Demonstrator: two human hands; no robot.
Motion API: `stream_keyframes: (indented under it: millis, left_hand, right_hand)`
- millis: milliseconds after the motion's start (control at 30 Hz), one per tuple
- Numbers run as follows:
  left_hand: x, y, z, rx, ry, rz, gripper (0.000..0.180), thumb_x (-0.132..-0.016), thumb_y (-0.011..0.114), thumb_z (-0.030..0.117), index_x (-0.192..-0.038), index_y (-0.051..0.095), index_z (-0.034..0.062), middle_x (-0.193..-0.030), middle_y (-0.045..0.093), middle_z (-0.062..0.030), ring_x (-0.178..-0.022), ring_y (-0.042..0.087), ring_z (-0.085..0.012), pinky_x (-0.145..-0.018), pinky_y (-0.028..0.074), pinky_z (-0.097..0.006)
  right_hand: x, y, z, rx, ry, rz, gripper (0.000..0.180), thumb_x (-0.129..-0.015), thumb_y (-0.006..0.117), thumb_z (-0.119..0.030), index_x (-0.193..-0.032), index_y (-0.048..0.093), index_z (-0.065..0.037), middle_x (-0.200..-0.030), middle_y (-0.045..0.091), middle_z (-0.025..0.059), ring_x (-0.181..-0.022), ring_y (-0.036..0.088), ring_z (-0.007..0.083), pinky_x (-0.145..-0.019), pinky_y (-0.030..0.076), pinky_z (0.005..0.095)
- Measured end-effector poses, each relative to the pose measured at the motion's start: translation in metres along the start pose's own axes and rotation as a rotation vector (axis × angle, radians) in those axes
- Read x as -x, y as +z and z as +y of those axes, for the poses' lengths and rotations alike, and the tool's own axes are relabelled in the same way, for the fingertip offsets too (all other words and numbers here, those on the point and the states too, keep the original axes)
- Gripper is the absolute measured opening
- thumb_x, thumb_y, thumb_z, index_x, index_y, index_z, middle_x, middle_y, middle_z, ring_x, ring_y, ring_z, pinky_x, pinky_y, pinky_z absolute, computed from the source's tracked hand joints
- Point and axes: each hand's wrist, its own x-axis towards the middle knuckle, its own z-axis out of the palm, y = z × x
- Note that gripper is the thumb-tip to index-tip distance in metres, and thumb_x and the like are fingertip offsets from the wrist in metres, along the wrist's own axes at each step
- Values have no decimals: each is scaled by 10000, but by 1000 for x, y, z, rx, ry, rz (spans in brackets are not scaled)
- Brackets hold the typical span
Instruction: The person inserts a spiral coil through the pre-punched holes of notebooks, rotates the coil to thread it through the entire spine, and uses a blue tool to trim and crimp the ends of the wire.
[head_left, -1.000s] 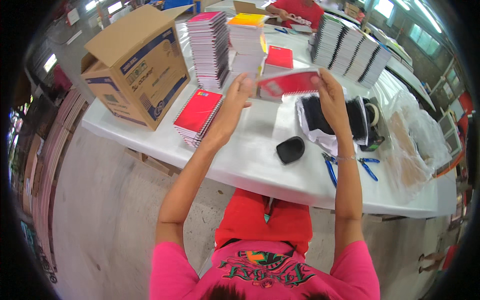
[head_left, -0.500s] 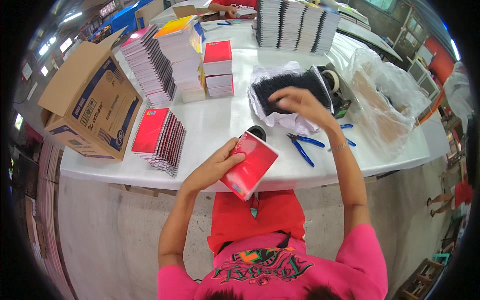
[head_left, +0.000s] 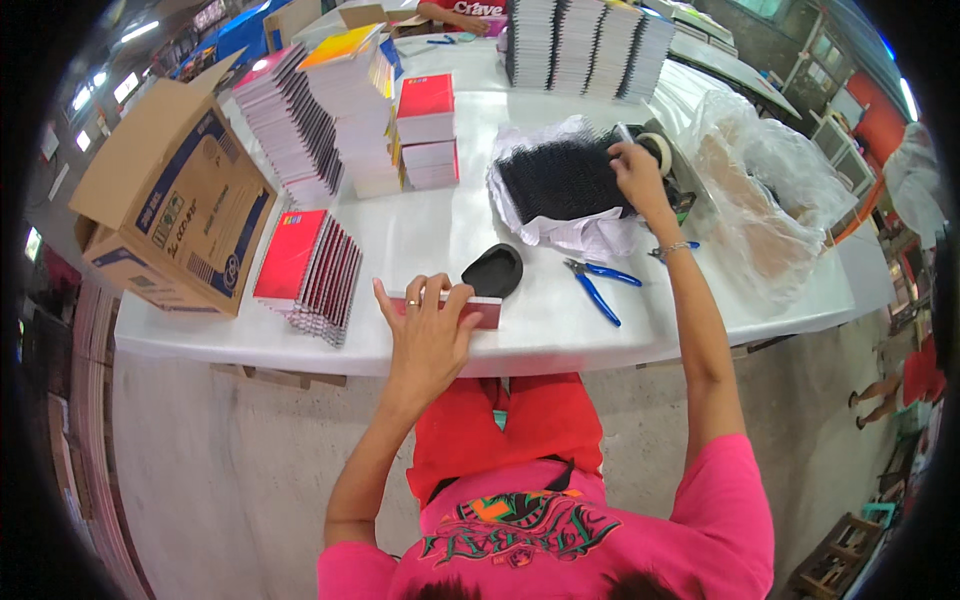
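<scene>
My left hand (head_left: 428,335) rests on top of a red notebook (head_left: 482,312) standing on edge near the front of the white table (head_left: 540,335), fingers curled over its upper edge. My right hand (head_left: 636,170) reaches far across to a tape roll on its dispenser (head_left: 658,150), fingers pinched at the tape end. Beside it lies a pile of black spiral bindings (head_left: 560,178) on white paper. A black curved object (head_left: 492,270) sits just behind the notebook.
Blue-handled pliers (head_left: 598,288) lie right of the notebook. A fanned stack of red notebooks (head_left: 310,268) and an open cardboard box (head_left: 175,205) stand at left. Tall notebook stacks (head_left: 330,110) fill the back. A clear plastic bag (head_left: 760,190) sits at right. Another person's hand (head_left: 455,18) shows at far back.
The red notebook came down from mid-air and now stands on the table under my left hand. My right hand moved from the black bindings to the tape roll.
</scene>
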Motion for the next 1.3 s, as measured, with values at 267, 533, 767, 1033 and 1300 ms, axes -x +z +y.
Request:
stream_keyframes:
  millis: [267, 533, 767, 1033, 1300]
  left_hand:
    - [7, 20, 16, 53, -167, 201, 434, -759, 775, 487, -936, 621, 122, -1135, 482, -55, -1155, 420, -298, -1058, 159, -676]
    - [-2, 39, 18, 30, -183, 367, 436, -676, 826, 445, -837, 591, 116, -1041, 519, -46, -1106, 448, -291, -1002, 244, -629]
    - [-4, 42, 15, 22, -178, 349, 386, -669, 813, 420, -834, 611, 136, -1010, 530, -17, -1040, 476, -277, -972, 268, -619]
    - [-6, 38, 14, 84, -186, 332, 318, -660, 797, 403, -853, 635, 209, -1019, 524, 26, -1033, 476, -243, -971, 244, -694]
    - [-7, 33, 15, 82, -203, 276, 318, -651, 813, 389, -846, 647, 200, -979, 535, 32, -1030, 492, -244, -967, 257, -669]
  right_hand:
    - [31, -23, -67, -205, -32, -97, 326, -929, 532, -30, -1244, 611, -50, -969, 606, 162, -941, 589, 277, -862, 457, 353]
    - [109, -23, -139, -442, 23, -512, 240, -901, 632, -84, -1130, 703, -69, -887, 614, 65, -812, 546, 160, -807, 449, 293]
    - [137, -7, -154, -541, 26, -475, 232, -861, 684, -85, -1087, 736, -99, -855, 603, 56, -749, 519, 145, -720, 448, 279]
    - [141, -1, -159, -553, 37, -494, 230, -824, 717, -74, -1054, 731, -80, -859, 596, 66, -737, 523, 153, -711, 455, 294]
    - [144, -3, -158, -645, 122, -558, 224, -838, 707, -67, -1060, 690, -44, -951, 567, 25, -874, 503, 135, -825, 418, 281]
